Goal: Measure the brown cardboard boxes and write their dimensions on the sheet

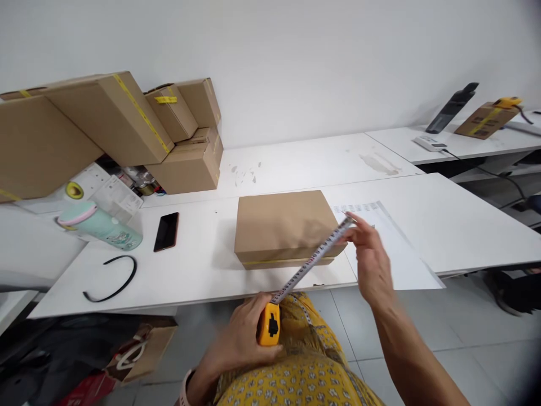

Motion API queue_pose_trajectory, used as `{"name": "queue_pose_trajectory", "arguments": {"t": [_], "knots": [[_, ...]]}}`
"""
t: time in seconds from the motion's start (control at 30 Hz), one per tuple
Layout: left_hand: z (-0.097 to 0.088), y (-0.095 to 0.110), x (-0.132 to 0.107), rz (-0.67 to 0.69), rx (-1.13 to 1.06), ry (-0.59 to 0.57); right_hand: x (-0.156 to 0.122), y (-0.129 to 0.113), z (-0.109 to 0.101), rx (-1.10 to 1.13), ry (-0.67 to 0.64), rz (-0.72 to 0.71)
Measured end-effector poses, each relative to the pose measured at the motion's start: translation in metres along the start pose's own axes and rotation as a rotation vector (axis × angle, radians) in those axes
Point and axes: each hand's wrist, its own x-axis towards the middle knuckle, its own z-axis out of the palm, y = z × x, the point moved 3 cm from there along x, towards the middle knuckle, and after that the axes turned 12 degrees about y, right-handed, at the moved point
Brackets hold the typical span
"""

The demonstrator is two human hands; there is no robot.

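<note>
My left hand (245, 332) is closed around the yellow case of a tape measure (269, 325), held in front of the table edge above my lap. The silver blade (306, 266) runs out of the case, slanting up to the right. Its free end is pinched between the fingers of my right hand (368, 248), near the right end of a cardboard box (285, 223). The closed box lies on the white table, and the blade passes in front of its lower right corner. Under my right hand lies a printed sheet of paper (397, 254).
Stacked cardboard boxes (186, 169) fill the back left. A mint tumbler (101, 225), a phone (166, 232) and a black headband (131, 270) lie at the left. On the far right table are a dark bottle (452, 107), a small box (482, 120) and a white device (430, 143).
</note>
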Motion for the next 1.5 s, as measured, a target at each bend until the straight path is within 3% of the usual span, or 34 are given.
{"name": "queue_pose_trajectory", "arguments": {"t": [0.13, 0.2, 0.3, 0.4, 0.47, 0.53, 0.6, 0.63, 0.73, 0.83, 0.93, 1.03, 1.2, 1.3, 1.4, 1.5], "knots": [[0.005, -0.002, 0.000, 0.004, 0.023, -0.059, 0.001, -0.002, -0.018, 0.222, 0.215, 0.155], [0.005, -0.004, -0.001, -0.036, -0.028, -0.029, -0.009, -0.002, -0.017, 0.273, 0.223, 0.164], [0.005, -0.005, -0.003, -0.098, -0.115, 0.044, -0.034, -0.012, 0.000, 0.267, 0.038, 0.093], [0.006, -0.006, -0.008, -0.080, -0.194, 0.085, -0.060, -0.026, 0.018, 0.202, -0.201, -0.093], [0.004, -0.009, -0.014, -0.056, -0.240, 0.130, -0.066, -0.025, 0.019, 0.115, -0.202, -0.224], [-0.004, -0.015, -0.021, -0.046, -0.261, 0.241, -0.058, -0.004, 0.006, -0.069, 0.004, -0.220], [-0.021, -0.021, -0.024, -0.040, -0.242, 0.416, -0.037, 0.034, -0.017, -0.348, 0.262, -0.030], [-0.032, -0.025, -0.023, -0.037, -0.202, 0.509, -0.025, 0.058, -0.028, -0.487, 0.308, 0.116], [-0.065, -0.040, -0.010, -0.078, 0.085, 0.733, 0.009, 0.125, -0.051, -0.828, 0.174, 0.472], [-0.089, -0.064, 0.013, -0.239, 0.461, 0.774, 0.028, 0.169, -0.055, -1.040, -0.093, 0.634], [-0.096, -0.091, 0.032, -0.357, 0.619, 0.711, 0.029, 0.188, -0.047, -1.085, -0.299, 0.603], [-0.094, -0.112, 0.045, -0.393, 0.660, 0.681, 0.027, 0.196, -0.047, -0.997, -0.325, 0.488], [-0.085, -0.129, 0.061, -0.344, 0.691, 0.639, 0.030, 0.214, -0.082, -0.689, 0.000, 0.290], [-0.081, -0.133, 0.068, -0.327, 0.698, 0.656, 0.033, 0.232, -0.112, -0.781, 0.210, 0.266], [-0.080, -0.128, 0.070, -0.273, 0.644, 0.795, 0.032, 0.246, -0.132, -0.927, 0.283, 0.424], [-0.078, -0.107, 0.072, -0.018, 0.334, 1.006, 0.032, 0.248, -0.135, -0.969, 0.265, 0.522]]}}
